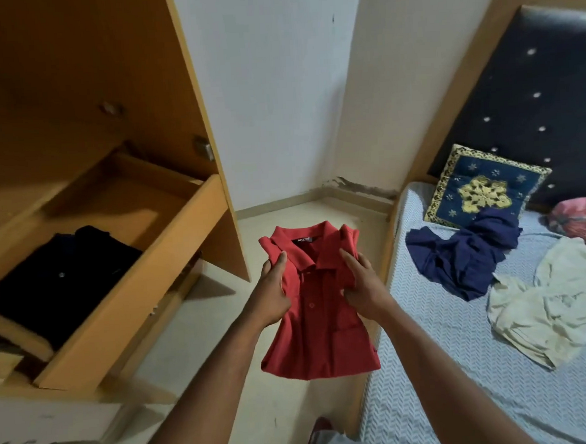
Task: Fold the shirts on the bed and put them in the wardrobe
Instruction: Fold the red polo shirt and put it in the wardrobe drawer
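A: Where is your red shirt [320, 326]?
B: Folded, in the air between wardrobe [70, 81] and bed [467, 400]; your left hand [272, 291] and right hand [366, 286] each grip a side, thumbs on top.

Bare arms, plain hands.
Left hand [272, 293] and right hand [364, 286] carry no sleeves above them; grey cloth [336, 442] at the bottom edge, possibly shorts, is blurred.
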